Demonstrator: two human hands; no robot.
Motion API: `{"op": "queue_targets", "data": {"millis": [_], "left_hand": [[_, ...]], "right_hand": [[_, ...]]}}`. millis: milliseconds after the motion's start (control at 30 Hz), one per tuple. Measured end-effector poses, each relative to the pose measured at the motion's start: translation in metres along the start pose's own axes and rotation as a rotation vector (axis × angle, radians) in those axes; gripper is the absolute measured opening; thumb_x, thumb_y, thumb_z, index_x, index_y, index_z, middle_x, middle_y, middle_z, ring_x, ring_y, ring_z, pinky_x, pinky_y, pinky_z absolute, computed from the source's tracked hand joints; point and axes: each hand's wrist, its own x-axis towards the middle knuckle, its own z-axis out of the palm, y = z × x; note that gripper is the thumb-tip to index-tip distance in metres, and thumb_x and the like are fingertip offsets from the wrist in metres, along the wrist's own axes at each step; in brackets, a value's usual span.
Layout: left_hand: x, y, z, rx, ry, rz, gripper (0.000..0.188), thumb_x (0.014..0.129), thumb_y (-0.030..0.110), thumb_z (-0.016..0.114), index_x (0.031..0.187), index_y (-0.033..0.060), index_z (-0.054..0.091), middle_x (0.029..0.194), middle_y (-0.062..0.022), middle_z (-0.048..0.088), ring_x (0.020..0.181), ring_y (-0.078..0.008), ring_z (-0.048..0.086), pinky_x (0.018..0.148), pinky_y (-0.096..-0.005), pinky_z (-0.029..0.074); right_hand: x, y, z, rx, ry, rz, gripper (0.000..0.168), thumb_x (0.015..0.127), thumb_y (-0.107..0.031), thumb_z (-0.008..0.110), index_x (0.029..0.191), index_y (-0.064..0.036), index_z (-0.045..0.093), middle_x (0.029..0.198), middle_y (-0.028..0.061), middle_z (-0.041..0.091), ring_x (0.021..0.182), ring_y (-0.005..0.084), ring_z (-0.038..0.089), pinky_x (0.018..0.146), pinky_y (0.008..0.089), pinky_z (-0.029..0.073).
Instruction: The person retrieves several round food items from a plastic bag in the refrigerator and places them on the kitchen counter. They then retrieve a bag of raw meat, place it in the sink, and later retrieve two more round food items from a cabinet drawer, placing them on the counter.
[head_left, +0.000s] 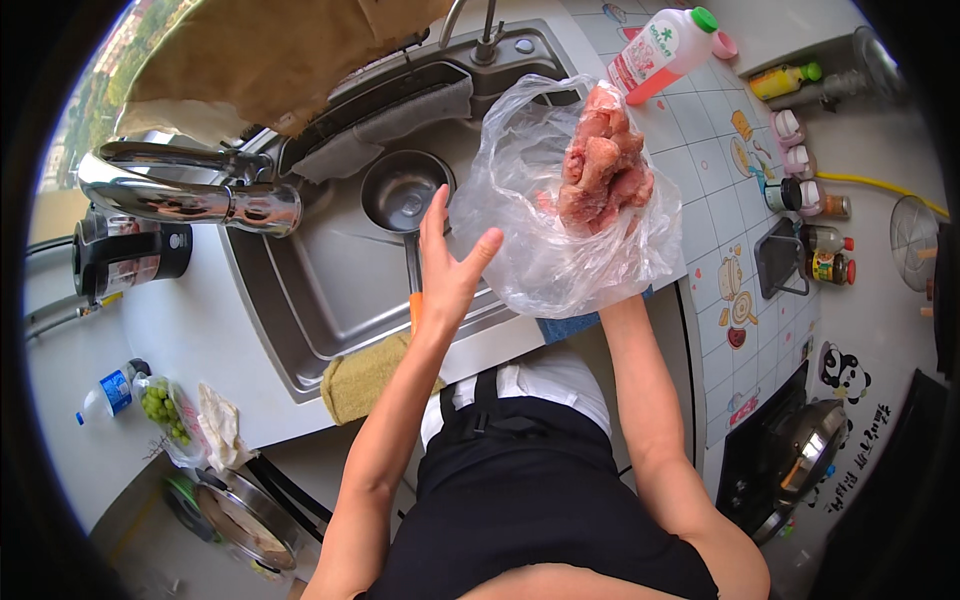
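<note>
My left hand (450, 274) is raised over the sink with its fingers spread and nothing in it. Beneath it, a small dark saucepan (409, 187) with an orange-ended handle rests in the steel sink (330, 277). A clump of raw meat (604, 169), apparently frozen together, sits up on a crumpled clear plastic bag (525, 247). My right hand is hidden under that bag and holds up the meat through it; only the wrist and forearm show below. The bag's loose side spreads toward my left fingers.
A chrome faucet (195, 187) arches over the sink's left side. At the front edge hangs a folded yellow-green towel (367, 379). A bottle of pink liquid (660, 56) stands beyond the bag. Left are green grapes (161, 409) and a water bottle (112, 394); a pan (814, 442) is right.
</note>
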Motion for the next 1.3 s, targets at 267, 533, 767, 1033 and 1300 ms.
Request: {"op": "queue_targets", "data": {"millis": [267, 533, 767, 1033, 1300], "left_hand": [[0.060, -0.027, 0.021, -0.093, -0.229, -0.261, 0.072, 0.070, 0.008, 0.078, 0.133, -0.0052, 0.047, 0.098, -0.0099, 0.063, 0.088, -0.0171, 0.060, 0.080, -0.0290, 0.049], [0.083, -0.072, 0.017, -0.197, 0.307, -0.213, 0.007, 0.079, 0.001, 0.062, 0.086, -0.0011, 0.064, 0.073, 0.0014, 0.055, 0.066, -0.0077, 0.046, 0.059, -0.0243, 0.037], [0.100, -0.085, 0.039, -0.137, 0.235, -0.327, 0.018, 0.080, 0.002, 0.063, 0.098, -0.0005, 0.066, 0.087, -0.0033, 0.063, 0.080, -0.0120, 0.056, 0.072, -0.0243, 0.042], [0.061, -0.101, 0.049, -0.036, 0.138, -0.225, 0.025, 0.085, 0.007, 0.063, 0.108, -0.0017, 0.062, 0.104, -0.0093, 0.064, 0.101, -0.0176, 0.059, 0.088, -0.0307, 0.045], [0.025, -0.066, 0.016, -0.074, 0.113, -0.290, 0.026, 0.084, 0.009, 0.063, 0.108, -0.0004, 0.062, 0.114, -0.0133, 0.056, 0.103, -0.0240, 0.060, 0.087, -0.0338, 0.048]], "right_hand": [[-0.018, 0.022, 0.016, 1.152, -0.072, 0.497, 0.066, 0.082, -0.028, 0.074, 0.135, -0.007, 0.041, 0.130, 0.0106, 0.046, 0.118, 0.0279, 0.047, 0.100, 0.0422, 0.039], [-0.028, 0.072, 0.085, 1.971, -0.141, 0.909, 0.050, 0.088, -0.022, 0.068, 0.130, -0.009, 0.045, 0.122, 0.0053, 0.054, 0.108, 0.0189, 0.055, 0.092, 0.0346, 0.048], [-0.005, 0.093, 0.163, 1.512, -0.211, 1.179, 0.052, 0.074, -0.018, 0.079, 0.118, -0.004, 0.057, 0.106, 0.0063, 0.063, 0.091, 0.0182, 0.062, 0.081, 0.0336, 0.053], [-0.006, 0.128, 0.243, 0.780, -0.360, 1.196, 0.038, 0.066, -0.011, 0.074, 0.101, 0.001, 0.066, 0.092, 0.0078, 0.066, 0.082, 0.0189, 0.062, 0.073, 0.0324, 0.049], [-0.015, 0.162, 0.243, 0.737, -0.347, 1.211, 0.058, 0.067, -0.010, 0.074, 0.120, 0.003, 0.054, 0.108, 0.0163, 0.063, 0.097, 0.0267, 0.061, 0.084, 0.0369, 0.048]]}}
